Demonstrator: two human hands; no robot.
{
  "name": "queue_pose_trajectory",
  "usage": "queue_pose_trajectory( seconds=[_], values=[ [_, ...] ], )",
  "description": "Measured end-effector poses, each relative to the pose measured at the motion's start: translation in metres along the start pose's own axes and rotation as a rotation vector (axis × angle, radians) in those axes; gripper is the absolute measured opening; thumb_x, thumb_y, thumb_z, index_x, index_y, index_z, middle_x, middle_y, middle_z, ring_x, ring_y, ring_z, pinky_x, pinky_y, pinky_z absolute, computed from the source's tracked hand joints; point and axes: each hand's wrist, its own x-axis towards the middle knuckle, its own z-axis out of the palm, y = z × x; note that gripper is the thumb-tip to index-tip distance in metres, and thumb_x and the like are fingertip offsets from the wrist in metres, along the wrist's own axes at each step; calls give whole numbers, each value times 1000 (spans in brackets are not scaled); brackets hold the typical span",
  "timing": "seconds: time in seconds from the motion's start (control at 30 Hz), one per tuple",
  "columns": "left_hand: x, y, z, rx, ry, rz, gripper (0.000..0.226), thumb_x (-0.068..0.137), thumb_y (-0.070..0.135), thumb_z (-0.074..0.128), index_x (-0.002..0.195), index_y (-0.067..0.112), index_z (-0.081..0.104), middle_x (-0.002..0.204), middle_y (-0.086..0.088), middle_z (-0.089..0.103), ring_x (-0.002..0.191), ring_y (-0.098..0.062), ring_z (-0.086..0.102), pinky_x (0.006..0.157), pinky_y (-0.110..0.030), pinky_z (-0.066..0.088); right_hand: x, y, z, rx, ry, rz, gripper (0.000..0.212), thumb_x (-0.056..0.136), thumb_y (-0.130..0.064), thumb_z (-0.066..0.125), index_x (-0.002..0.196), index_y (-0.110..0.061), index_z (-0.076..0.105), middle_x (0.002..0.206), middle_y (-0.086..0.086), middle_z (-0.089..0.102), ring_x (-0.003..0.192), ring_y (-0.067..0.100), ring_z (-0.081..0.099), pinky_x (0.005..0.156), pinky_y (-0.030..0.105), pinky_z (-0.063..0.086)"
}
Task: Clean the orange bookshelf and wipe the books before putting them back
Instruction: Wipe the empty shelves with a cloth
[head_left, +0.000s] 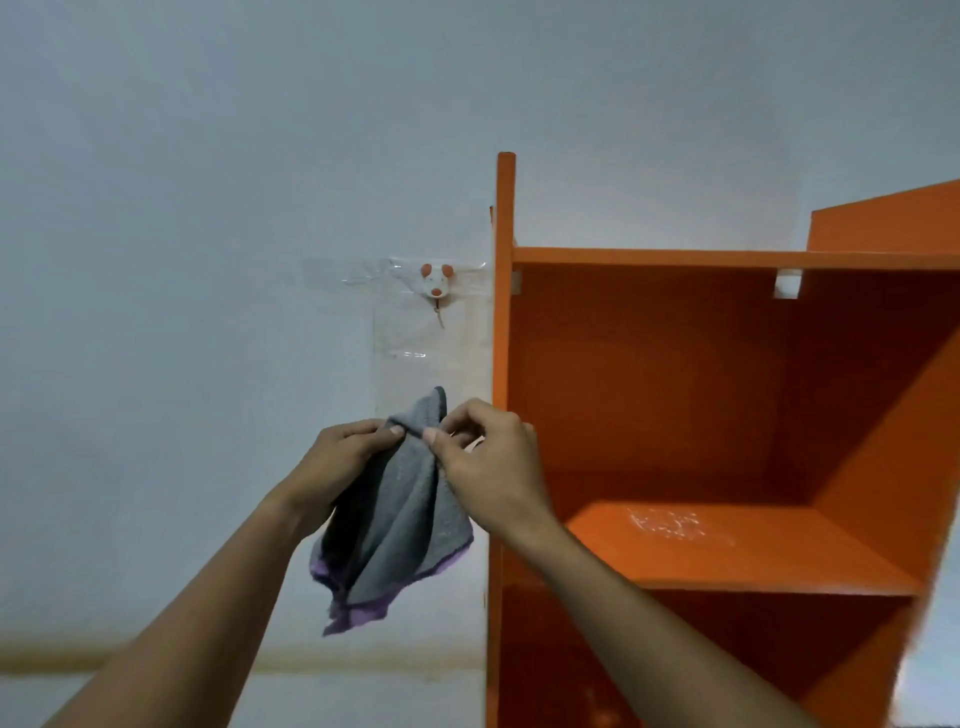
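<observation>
A grey cloth (400, 519) with a purple edge hangs in front of the wall, just left of the orange bookshelf (727, 395). My left hand (337, 462) pinches its top edge from the left. My right hand (488, 462) pinches the same edge from the right, close to the shelf's left side panel. The cloth droops in folds below both hands. The shelf compartments in view hold no books. A whitish smear (670, 525) lies on the middle shelf board.
A small mouse-shaped hook (435, 280) is stuck to the pale wall (208, 260) under clear tape, left of the shelf. A pale skirting strip (260, 660) runs along the wall's bottom.
</observation>
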Motion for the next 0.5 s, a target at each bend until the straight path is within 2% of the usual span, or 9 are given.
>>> queue_pose_trajectory(
  seconds=[0.07,0.13,0.23,0.3,0.37,0.43,0.5],
  values=[
    [-34,4,31,26,10,-21,20,95,27,67,94,12,80,99,-11,78,95,-28,72,82,-36,54,-20,11,-37,148,6,63,17,85,-31,76,73,-22,68,61,-10,63,56,5,55,57,32,49],
    [-60,7,62,52,1,-41,20,95,28,67,90,14,80,98,-11,77,96,-30,71,83,-37,53,-38,25,-72,283,33,123,20,87,-25,75,70,-19,67,61,-8,60,57,6,51,57,30,43],
    [-91,15,126,34,-27,-81,23,98,28,62,97,13,79,102,-7,77,99,-27,70,86,-36,53,-70,48,-136,343,92,290,19,96,-24,68,80,-14,66,69,-5,59,64,8,51,62,30,43],
    [-108,22,179,27,-64,-109,26,99,30,61,102,9,75,101,-5,75,98,-24,68,85,-34,52,-96,68,-175,295,164,412,17,99,-30,62,89,-17,63,76,-6,61,69,11,55,68,37,48],
    [-116,32,236,6,-100,-113,22,99,32,61,101,13,74,97,-4,73,91,-20,64,80,-33,47,-118,89,-209,289,197,490,13,98,-41,59,99,-29,58,92,-6,65,83,14,63,83,47,55],
    [-110,37,264,-57,-90,-91,16,100,30,60,100,19,71,93,-3,69,88,-17,61,78,-33,45,-134,98,-212,400,88,506,30,93,-55,62,116,-41,49,115,-6,62,104,16,65,96,49,55],
    [-99,47,292,-138,-77,-73,13,101,26,58,99,19,69,91,-2,69,88,-18,61,78,-33,47,-149,105,-219,383,-9,419,63,84,-56,72,134,-49,35,134,-6,52,120,16,59,100,43,53]
  ],
)
